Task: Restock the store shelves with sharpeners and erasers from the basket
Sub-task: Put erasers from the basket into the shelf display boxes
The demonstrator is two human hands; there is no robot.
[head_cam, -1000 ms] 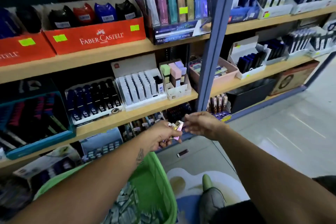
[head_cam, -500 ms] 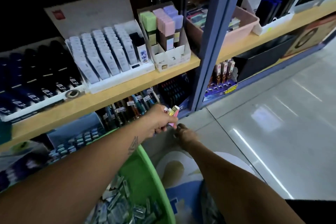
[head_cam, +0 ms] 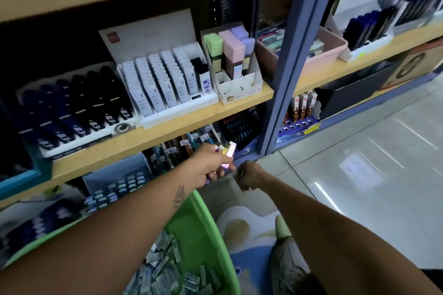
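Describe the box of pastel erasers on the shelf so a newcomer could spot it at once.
Find the blue upright post of the shelving; the wooden shelf runs left from it. The box of pastel erasers is the white carton right beside the post, at the shelf's right end. Unlike the white packs to its left, it holds upright green, pink and lilac blocks.

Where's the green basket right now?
Head view, bottom centre-left: the green basket sits under the left forearm, in front of the lowest shelf, with wrapped packets inside.
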